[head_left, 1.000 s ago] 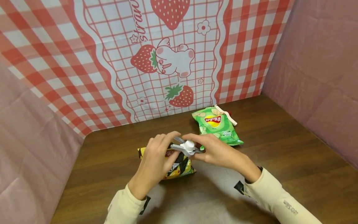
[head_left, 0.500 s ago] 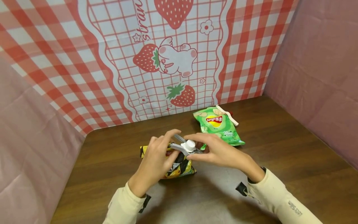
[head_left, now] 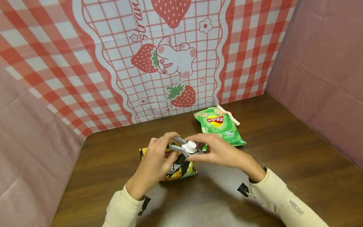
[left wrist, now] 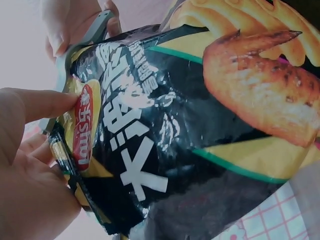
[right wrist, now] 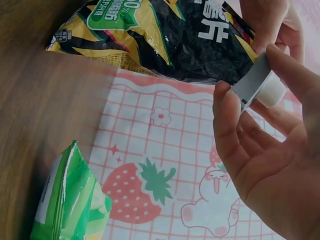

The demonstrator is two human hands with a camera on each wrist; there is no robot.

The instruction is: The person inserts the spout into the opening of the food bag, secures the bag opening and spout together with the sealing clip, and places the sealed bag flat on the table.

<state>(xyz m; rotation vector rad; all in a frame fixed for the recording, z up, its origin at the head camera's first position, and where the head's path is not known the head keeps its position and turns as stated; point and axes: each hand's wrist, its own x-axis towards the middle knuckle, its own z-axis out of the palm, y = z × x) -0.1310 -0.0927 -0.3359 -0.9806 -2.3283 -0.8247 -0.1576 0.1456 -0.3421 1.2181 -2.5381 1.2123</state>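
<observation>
Nearest, two cream sleeves reach forward over the brown table (head_left: 283, 142). Both hands meet above the black-and-yellow chip bag (head_left: 177, 165), which stands near the table's middle. The left hand (head_left: 154, 160) grasps the bag's top edge, fingers curled round it, apparently to keep it steady. The right hand (head_left: 219, 153) pinches a grey clip (head_left: 185, 148) between thumb and fingers, holding it at the bag's top. Farther back, a green chip bag (head_left: 219, 126) lies flat, a white clip (head_left: 228, 115) at its top. Behind it hangs a strawberry-print cloth (head_left: 170, 60).
</observation>
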